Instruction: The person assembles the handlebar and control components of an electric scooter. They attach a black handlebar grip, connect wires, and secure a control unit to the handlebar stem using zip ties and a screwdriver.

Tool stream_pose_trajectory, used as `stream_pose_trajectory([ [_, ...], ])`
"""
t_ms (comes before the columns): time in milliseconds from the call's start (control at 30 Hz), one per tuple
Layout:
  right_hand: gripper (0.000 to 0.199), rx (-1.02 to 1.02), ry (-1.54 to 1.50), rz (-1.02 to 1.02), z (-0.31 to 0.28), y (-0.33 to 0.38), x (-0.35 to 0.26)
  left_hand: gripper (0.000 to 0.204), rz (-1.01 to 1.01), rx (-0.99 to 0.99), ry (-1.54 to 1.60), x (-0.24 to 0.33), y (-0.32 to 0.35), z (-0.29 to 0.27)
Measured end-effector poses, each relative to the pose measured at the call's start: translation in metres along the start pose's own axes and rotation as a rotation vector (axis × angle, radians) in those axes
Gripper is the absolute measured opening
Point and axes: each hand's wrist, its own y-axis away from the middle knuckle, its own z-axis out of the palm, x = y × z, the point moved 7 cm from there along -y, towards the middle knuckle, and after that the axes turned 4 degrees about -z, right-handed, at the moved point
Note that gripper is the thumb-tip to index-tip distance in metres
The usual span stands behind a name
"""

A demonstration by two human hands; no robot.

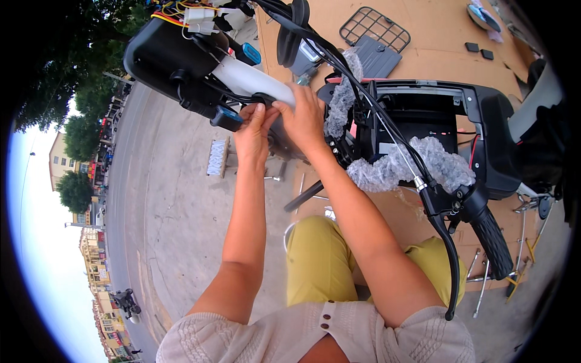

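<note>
1. The left hand (251,124) has thumb and fingertips drawn nearly together beside the black cables (236,95) under the white tube (254,81); whether it pinches one, I cannot tell.
2. The right hand (301,115) is half closed around the tube's lower end, its thumb close to the left fingers.
3. Left of the tube is a black box-shaped housing (172,57), with coloured wires and white connectors (200,17) bunched at its upper end; its inside is hidden.
4. Right of the hands, a black open-topped compartment (468,100) shows dark inner walls and a white label; grey wrapping (439,160) lies along its near side.
5. Beyond, on the cardboard (423,27), a black wire grid (387,25) partly overlaps a grey panel (376,57).
6. Wrenches (482,290) lie at the cardboard's near right edge.
</note>
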Motion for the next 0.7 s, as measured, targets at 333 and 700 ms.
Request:
stream_pose_trajectory([
  [333,0.045,-0.029,-0.079,0.04,-0.002,-0.003,0.002,0.013,-0.096,-0.09,-0.043,-0.008,-0.005,0.007],
  [700,0.057,-0.126,-0.011,0.1,0.006,-0.005,0.002,0.018,-0.047,-0.045,-0.096,-0.011,-0.004,0.003],
])
